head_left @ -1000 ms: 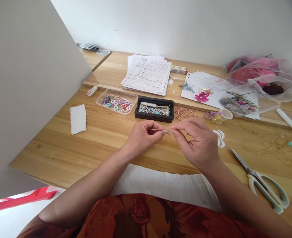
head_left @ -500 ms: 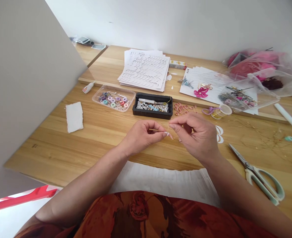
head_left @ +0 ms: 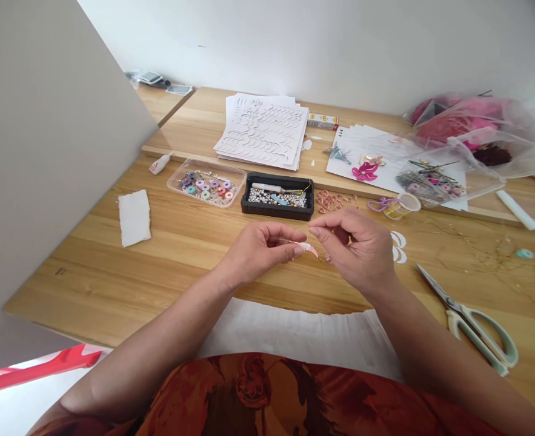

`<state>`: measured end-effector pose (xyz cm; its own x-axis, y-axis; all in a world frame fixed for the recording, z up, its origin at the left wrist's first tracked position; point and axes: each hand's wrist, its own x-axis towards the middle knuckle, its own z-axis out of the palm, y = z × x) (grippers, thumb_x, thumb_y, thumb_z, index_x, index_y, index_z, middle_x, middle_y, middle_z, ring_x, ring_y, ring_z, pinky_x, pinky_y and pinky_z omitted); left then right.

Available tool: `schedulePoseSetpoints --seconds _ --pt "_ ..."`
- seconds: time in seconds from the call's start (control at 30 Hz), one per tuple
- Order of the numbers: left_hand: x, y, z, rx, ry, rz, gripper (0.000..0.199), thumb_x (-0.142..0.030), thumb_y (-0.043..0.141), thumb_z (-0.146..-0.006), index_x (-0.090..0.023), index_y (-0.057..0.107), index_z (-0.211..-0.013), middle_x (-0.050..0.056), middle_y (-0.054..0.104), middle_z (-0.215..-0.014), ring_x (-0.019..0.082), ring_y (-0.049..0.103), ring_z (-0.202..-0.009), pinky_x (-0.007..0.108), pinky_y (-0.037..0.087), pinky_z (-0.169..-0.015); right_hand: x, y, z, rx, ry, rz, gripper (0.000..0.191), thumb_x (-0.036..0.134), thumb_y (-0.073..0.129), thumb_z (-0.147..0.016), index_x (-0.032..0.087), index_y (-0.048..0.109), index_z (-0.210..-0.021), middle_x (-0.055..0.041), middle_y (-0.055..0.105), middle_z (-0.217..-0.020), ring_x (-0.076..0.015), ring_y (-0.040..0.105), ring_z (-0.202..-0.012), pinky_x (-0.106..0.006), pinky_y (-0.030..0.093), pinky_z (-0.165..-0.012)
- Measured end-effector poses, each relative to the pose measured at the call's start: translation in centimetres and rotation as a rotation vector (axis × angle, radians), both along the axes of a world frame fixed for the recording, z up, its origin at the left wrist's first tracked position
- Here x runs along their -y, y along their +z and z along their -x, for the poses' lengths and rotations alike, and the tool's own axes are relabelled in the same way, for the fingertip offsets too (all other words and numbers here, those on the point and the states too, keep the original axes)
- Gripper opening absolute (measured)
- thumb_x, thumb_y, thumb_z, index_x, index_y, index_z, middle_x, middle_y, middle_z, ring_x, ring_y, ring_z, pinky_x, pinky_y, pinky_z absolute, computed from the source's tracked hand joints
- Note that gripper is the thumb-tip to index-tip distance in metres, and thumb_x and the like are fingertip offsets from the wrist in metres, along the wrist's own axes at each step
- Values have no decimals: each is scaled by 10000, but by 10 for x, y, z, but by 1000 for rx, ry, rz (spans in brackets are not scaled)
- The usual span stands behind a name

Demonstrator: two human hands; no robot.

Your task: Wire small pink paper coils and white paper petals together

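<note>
A pink piece [head_left: 310,247] is pinched by the left hand [head_left: 262,247]; the right hand [head_left: 355,247], grip unclear, is just beside it, below a black tray [head_left: 277,209].

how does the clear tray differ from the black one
The clear plastic tray is see-through, the black tray opaque. The clear tray holds coloured disc beads, the black tray small white beads and a slim tool. Both are shallow rectangles side by side on the wooden table.

PLACE: small craft workspace | SURFACE: light-wood table [head_left: 80,284] against a plain white wall [head_left: 294,48] | SUPPLIES: clear plastic bead tray [head_left: 231,172], stacked white cut-paper sheets [head_left: 260,133], steel scissors with pale-green handles [head_left: 476,333]
</note>
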<state>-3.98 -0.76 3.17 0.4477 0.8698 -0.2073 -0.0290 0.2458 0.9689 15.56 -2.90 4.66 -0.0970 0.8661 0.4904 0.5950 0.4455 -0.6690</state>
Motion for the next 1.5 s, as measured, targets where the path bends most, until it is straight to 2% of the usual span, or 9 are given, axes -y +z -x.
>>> schedulePoseSetpoints --seconds 0.27,0.57,0.83,0.97,1.07,1.17,1.3,1.4,1.5 --pt "0 1 0 -22 -11 -54 250 -356 850 -740 -143 750 -823 29 734 -756 92 574 -638 228 438 -620 -2 -3 -1 -8 5 -33 55 170 708 -898 206 744 -877 7 671 -738 -119 547 -604 -294 414 -582" --pt "0 5 1 -61 -36 -51 240 -371 828 -764 -149 757 -824 53 778 -855 102 605 -690 224 448 -652 -3 -7 -2 -46 17 -23 50 180 721 -900 215 756 -888 9 677 -748 -113 531 -595 -294 419 -580" --pt "1 4 3 -86 -39 -44 252 -381 817 -773 -144 762 -838 43 755 -799 96 576 -650 230 412 -623 1 -4 0 -47 38 -102 84 160 712 -899 229 759 -890 -6 732 -814 -127 563 -635 -287 434 -558" --pt "1 3 1 -63 -62 -65 224 -356 814 -777 -143 760 -822 44 754 -797 105 592 -665 237 422 -634 -1 -8 0 -54 33 -68 77 170 713 -894 225 763 -875 -9 733 -809 -121 551 -625 -289 429 -568" --pt "0 2 1 -34 -70 -76 206 -337 818 -779 -146 760 -831 52 767 -838 120 629 -712 246 458 -681 -5 -14 0 -119 15 76 42 210 733 -870 217 770 -851 -9 724 -772 -112 519 -592 -289 407 -556" --pt "0 1 2 15 -52 -88 202 -332 820 -783 -148 757 -841 61 777 -886 130 655 -766 256 489 -736 -10 -19 1 -306 40 362 77 284 769 -827 207 768 -823 4 690 -687 -99 488 -540 -270 357 -498" --pt "-2 1 3 76 54 -93 236 -345 850 -751 -144 742 -809 32 732 -772 103 606 -682 237 476 -668 -13 -24 1 -626 98 671 196 377 827 -752 202 748 -787 39 608 -607 -60 404 -456 -238 275 -437" --pt "-3 1 2 144 152 -80 255 -359 858 -742 -143 739 -805 20 705 -729 92 575 -647 229 469 -632 -12 -25 3 -802 135 821 241 394 862 -710 205 727 -775 52 584 -619 -50 421 -443 -221 265 -433" --pt "-5 -1 0 189 229 -56 269 -373 863 -735 -145 736 -800 20 709 -742 90 572 -656 229 476 -640 -10 -26 6 -804 152 848 256 400 860 -714 197 709 -754 43 600 -653 -47 440 -437 -219 274 -430"
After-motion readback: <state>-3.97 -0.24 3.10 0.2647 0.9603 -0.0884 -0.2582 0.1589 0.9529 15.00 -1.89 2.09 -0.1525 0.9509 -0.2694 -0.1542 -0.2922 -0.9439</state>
